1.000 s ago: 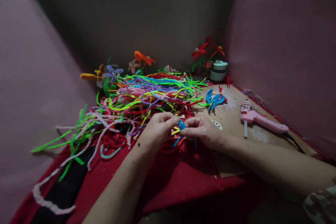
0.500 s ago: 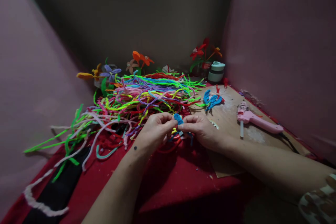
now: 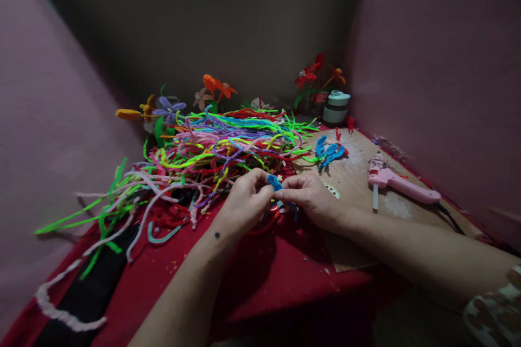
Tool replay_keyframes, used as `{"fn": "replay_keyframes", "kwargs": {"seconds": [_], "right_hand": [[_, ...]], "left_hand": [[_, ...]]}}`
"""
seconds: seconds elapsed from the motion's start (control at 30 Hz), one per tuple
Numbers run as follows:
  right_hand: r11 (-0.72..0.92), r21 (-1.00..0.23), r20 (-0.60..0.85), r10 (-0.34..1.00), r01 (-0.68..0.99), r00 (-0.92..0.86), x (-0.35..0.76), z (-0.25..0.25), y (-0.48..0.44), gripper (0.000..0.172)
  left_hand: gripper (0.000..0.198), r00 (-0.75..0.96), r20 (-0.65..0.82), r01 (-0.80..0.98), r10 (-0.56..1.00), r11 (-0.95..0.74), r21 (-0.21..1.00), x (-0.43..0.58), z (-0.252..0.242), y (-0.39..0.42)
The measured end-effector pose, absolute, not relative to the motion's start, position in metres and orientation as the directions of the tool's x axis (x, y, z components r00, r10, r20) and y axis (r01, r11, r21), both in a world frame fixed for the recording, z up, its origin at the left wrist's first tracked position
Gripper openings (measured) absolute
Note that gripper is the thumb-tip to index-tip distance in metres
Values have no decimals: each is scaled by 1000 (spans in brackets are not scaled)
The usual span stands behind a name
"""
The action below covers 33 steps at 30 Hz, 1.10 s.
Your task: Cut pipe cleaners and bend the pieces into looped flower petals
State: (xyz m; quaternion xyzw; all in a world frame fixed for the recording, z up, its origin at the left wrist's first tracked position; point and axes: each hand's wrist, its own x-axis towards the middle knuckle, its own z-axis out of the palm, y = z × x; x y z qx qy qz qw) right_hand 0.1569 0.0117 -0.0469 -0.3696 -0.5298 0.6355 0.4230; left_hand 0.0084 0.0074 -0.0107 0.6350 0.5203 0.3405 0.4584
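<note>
My left hand (image 3: 246, 200) and my right hand (image 3: 311, 199) meet at the middle of the red cloth (image 3: 260, 276), fingers pinched together on a small blue pipe cleaner piece (image 3: 275, 182). The blue piece sticks up between the fingertips of both hands. Just behind them lies a big pile of pipe cleaners (image 3: 211, 152) in green, yellow, pink, purple and red. Red strands lie under my hands.
A pink glue gun (image 3: 401, 182) lies on a brown board (image 3: 358, 173) at the right, with a cluster of blue pipe cleaner pieces (image 3: 329, 153) beyond. Finished pipe cleaner flowers (image 3: 215, 88) and a small pale green jar (image 3: 336, 107) stand along the back wall. Pink walls close both sides.
The blue piece has risen from low between my fingers to just above the fingertips. The yellow bit seen earlier under it no longer shows. My hands stay together in the same place.
</note>
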Motion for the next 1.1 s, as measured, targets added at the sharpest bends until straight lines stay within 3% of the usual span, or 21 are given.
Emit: {"fn": "replay_keyframes", "kwargs": {"seconds": [0.17, 0.47, 0.8, 0.9, 1.0, 1.03, 1.1], "right_hand": [[-41, -994, -2, 932, -100, -362, 156, -48, 11, 25], [-22, -998, 5, 915, -63, -404, 157, -51, 9, 22], [-14, -994, 33, 898, -105, -439, 157, -50, 11, 26], [-39, -997, -9, 915, -67, -403, 156, -49, 11, 26], [-80, -996, -61, 919, -34, -390, 154, -51, 12, 28], [-84, -995, -61, 919, -44, -389, 154, -51, 12, 29], [-79, -993, -39, 923, -89, -383, 154, -52, 13, 29]], "left_hand": [[23, 229, -96, 122, 969, 69, 990, 7, -11, 9], [17, 300, -80, 302, 951, -15, 953, 6, -5, 8], [25, 337, -155, 217, 928, 84, 973, -1, -12, 12], [21, 232, 5, 388, 973, -97, 916, 3, -15, 11], [15, 193, 317, 622, 929, -366, 693, 7, -19, 10], [15, 192, 363, 651, 912, -395, 648, 8, -19, 11], [18, 158, 323, 627, 933, -348, 697, 7, -19, 12]]}}
